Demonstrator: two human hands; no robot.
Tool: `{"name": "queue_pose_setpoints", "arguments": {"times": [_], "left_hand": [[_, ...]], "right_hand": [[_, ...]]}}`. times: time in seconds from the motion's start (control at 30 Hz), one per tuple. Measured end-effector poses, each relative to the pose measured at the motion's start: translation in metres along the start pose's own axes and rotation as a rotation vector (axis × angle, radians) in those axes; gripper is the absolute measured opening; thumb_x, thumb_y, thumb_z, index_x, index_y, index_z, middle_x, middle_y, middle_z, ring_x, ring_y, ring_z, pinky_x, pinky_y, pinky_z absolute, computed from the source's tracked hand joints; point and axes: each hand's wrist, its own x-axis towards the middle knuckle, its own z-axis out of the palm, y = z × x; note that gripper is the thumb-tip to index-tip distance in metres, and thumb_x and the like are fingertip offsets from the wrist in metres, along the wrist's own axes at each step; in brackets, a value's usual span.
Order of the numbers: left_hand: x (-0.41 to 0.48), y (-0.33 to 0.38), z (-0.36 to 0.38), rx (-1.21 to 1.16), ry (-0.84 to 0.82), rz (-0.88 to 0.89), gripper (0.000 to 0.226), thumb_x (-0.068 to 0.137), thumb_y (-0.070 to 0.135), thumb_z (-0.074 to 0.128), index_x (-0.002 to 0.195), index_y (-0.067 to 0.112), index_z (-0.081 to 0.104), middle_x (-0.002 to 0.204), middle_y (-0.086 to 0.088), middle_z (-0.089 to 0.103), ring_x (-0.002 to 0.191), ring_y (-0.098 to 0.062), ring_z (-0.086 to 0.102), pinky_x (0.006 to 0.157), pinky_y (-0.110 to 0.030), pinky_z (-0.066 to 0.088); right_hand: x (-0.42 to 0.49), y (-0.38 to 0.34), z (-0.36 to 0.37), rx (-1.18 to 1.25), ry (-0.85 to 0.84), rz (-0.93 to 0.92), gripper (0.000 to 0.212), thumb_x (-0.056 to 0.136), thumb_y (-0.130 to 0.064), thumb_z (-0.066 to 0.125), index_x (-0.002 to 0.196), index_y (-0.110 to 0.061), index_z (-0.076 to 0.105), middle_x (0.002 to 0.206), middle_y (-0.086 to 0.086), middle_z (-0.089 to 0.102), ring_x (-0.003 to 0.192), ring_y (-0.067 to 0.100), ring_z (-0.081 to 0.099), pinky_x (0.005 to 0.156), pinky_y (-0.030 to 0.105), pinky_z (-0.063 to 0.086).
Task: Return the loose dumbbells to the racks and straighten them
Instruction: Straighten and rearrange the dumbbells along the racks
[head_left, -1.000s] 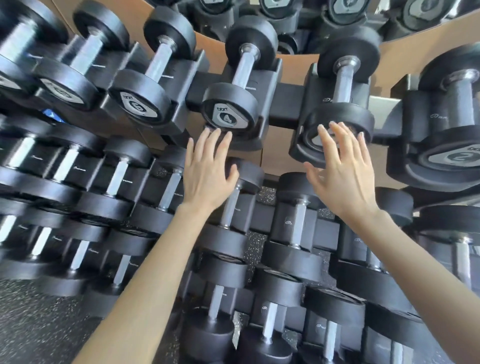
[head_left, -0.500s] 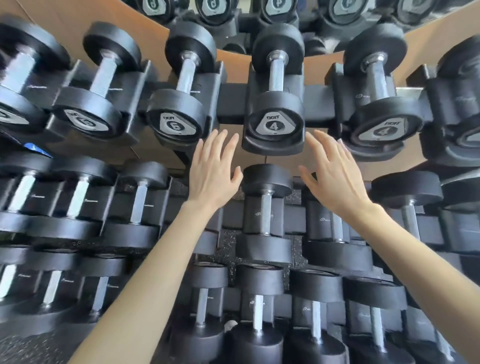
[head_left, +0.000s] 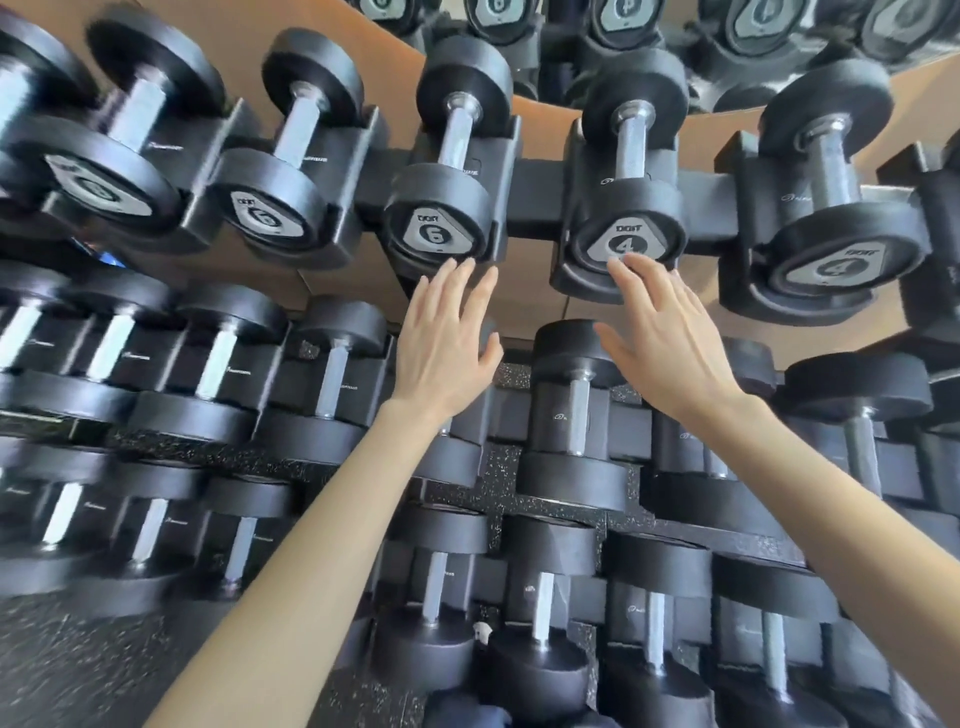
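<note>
— Reaching up with both hands, fingers spread flat, nothing held in either grip. My right hand (head_left: 670, 343) has its fingertips (head_left: 621, 267) at the front face of the dumbbell marked 4 (head_left: 626, 228); whether they press on it or sit just in front, I cannot tell.

— And your left?

— My left hand (head_left: 447, 343) is flat and loose too, its fingertips (head_left: 460, 267) just under the dumbbell marked 6 (head_left: 436, 221), close to the lip of its cradle.

— Where do those two sit?

— Both lie in neighbouring black cradles on the top tier of the rack (head_left: 537, 195), handles pointing away from me. A second dumbbell marked 4 (head_left: 844, 249) lies in the next cradle to the right, and another 6 (head_left: 267, 208) to the left.

— Below that?

— Two lower tiers of black dumbbells, cradled in rows, partly hidden behind my forearms. Speckled dark floor (head_left: 78, 665) shows between and under them. The left side is blurred.
</note>
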Motion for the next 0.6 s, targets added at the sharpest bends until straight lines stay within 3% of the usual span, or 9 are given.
{"name": "queue_pose_setpoints", "arguments": {"times": [0.23, 0.6], "left_hand": [[-0.039, -0.011, -0.028, 0.046, 0.000, -0.162, 0.061, 0.084, 0.035, 0.035, 0.139, 0.008, 0.043, 0.140, -0.018, 0.046, 0.132, -0.035, 0.040, 0.110, -0.050, 0.031], [-0.097, -0.060, -0.065, 0.134, 0.015, -0.305, 0.060, 0.086, 0.035, 0.038, 0.140, 0.007, 0.040, 0.141, -0.019, 0.045, 0.131, -0.036, 0.039, 0.108, -0.051, 0.034]], "right_hand": [[0.009, -0.028, 0.003, 0.085, -0.026, -0.158, 0.058, 0.084, -0.019, 0.064, 0.134, -0.001, 0.040, 0.133, 0.020, 0.046, 0.123, 0.037, 0.044, 0.107, 0.050, 0.029], [0.031, -0.102, 0.017, 0.143, -0.072, -0.335, 0.057, 0.085, -0.020, 0.063, 0.134, 0.001, 0.041, 0.133, 0.020, 0.048, 0.121, 0.038, 0.047, 0.105, 0.052, 0.031]]}}
